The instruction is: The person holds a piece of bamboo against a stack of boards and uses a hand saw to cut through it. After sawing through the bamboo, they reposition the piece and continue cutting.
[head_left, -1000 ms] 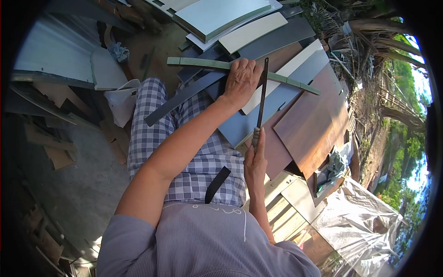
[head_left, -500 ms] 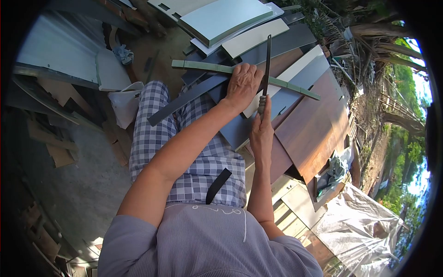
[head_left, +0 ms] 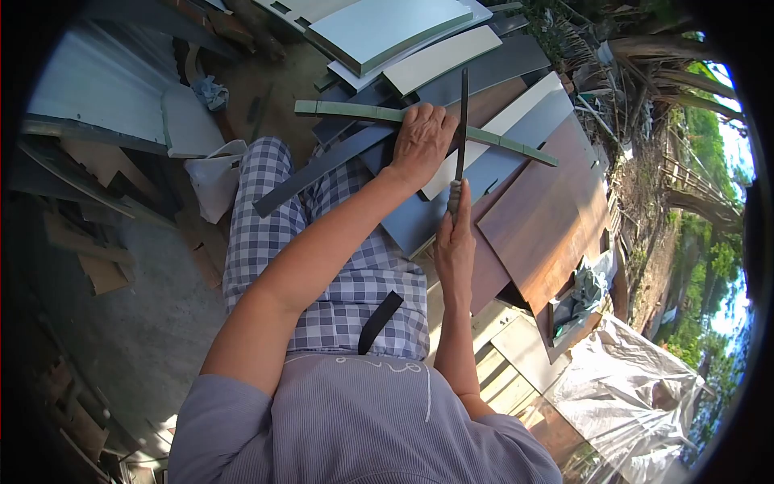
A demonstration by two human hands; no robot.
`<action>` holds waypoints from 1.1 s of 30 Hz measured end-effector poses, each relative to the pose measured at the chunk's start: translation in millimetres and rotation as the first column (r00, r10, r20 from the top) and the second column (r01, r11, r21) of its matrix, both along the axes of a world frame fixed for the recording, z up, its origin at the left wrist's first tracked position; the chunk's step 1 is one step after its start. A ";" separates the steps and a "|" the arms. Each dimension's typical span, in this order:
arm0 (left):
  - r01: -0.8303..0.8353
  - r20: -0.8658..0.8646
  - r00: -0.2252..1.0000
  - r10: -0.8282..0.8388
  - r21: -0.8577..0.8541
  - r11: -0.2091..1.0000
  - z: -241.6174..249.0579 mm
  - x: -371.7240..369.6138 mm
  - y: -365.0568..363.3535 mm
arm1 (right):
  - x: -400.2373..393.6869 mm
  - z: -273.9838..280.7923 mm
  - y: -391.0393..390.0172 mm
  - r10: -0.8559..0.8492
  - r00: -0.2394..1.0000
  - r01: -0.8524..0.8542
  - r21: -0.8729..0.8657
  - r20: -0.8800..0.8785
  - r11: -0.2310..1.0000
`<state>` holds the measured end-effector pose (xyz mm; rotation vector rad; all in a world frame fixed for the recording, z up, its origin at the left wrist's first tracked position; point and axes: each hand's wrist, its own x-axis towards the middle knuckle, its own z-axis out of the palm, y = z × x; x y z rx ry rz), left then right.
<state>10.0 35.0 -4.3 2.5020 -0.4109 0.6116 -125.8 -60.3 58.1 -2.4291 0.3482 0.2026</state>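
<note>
Left hand (head_left: 422,143) closing fingers around green strip (head_left: 347,110), strip spanning above board pile's (head_left: 536,210) near edge; right hand (head_left: 455,246) gripping dark tool's (head_left: 463,121) handle, blade crossing strip.

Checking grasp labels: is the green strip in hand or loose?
In hand: the left hand is closed over the green strip, which sticks out on both sides of it.
</note>
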 end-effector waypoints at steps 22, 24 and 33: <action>0.007 0.014 1.000 -0.007 -0.013 1.000 -0.7 0.6 0.3 | -27.4 -7.9 -4.8 0.109 0.990 -0.109 -0.009 0.087 0.994; 0.002 0.030 1.000 -0.001 -0.025 1.000 -1.0 0.2 0.1 | 0.7 -10.6 -3.8 0.100 0.984 -0.090 -0.072 0.146 0.993; -0.006 0.038 0.999 0.007 -0.029 1.000 -1.5 0.4 0.5 | -11.7 7.1 1.7 -0.018 0.996 0.024 0.073 -0.085 0.997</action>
